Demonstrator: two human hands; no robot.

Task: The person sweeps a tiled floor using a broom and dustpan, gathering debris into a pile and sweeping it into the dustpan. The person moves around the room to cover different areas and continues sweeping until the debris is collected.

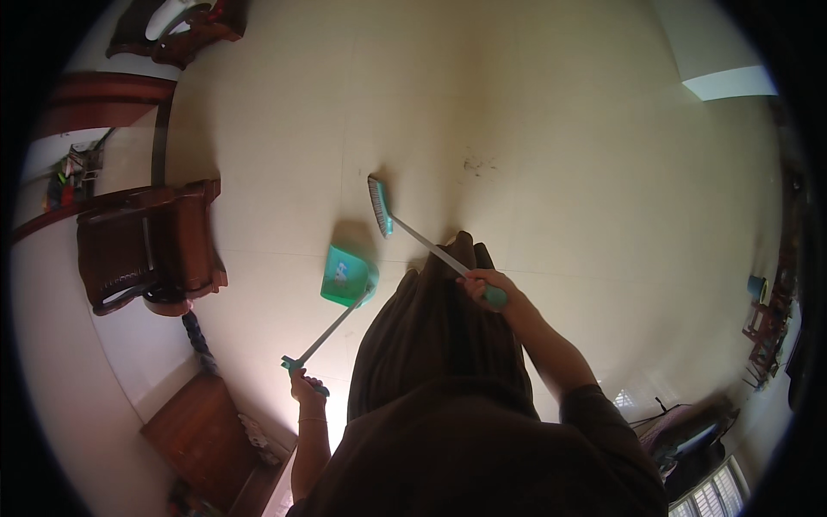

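Observation:
My left hand [307, 386] grips the green handle end of a long-handled dustpan [345, 274]. Its green pan hangs at the lower left of centre, casting a shadow on the tiled floor. In my right hand [489, 286] is the green grip of a broom [426, 243] with a grey stick. The broom's green head [381, 205] and its bristles point left, above the dustpan. A small scatter of dark debris [478, 165] lies on the floor, to the right of the broom head and apart from it.
A carved dark wooden chair [155, 249] stands at the left, another piece of wooden furniture [187, 32] at the upper left. A brown wooden cabinet [200, 439] is at the lower left. A white wall corner [730, 83] juts in at the upper right, and a blue container [757, 287] sits by the right edge.

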